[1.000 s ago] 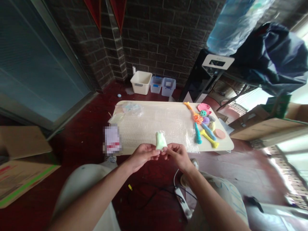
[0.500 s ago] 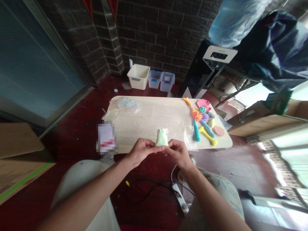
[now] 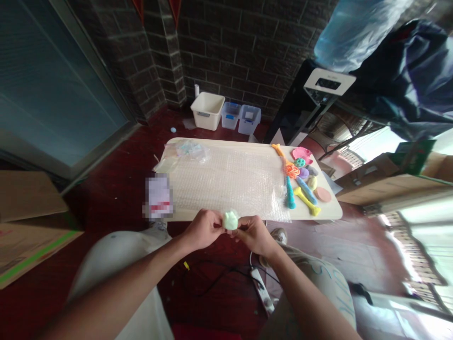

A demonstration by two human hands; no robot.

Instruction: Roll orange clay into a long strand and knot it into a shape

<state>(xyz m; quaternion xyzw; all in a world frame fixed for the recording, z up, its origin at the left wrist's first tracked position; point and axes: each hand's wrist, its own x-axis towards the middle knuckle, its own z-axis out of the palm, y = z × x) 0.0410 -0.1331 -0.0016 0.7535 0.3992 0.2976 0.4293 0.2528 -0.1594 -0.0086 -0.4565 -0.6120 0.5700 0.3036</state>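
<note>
Between my two hands is a pale green packet, soft-looking, in a clear wrapper, probably of modelling clay. The fingers of my left hand pinch its left side. My right hand grips the lower right side with thumb and fingers closed. Both hands are held at the near edge of the white table, just in front of the bubble wrap that covers much of its top.
At the table's right lie coloured clay shapes, among them a yellow bone-like piece, a teal stick and a pink dish. Crumpled clear plastic lies back left. A power strip and cables are on the floor.
The packet has tipped, so its end now faces me and it looks shorter. Both hands have come slightly lower and nearer to me, still gripping it.
</note>
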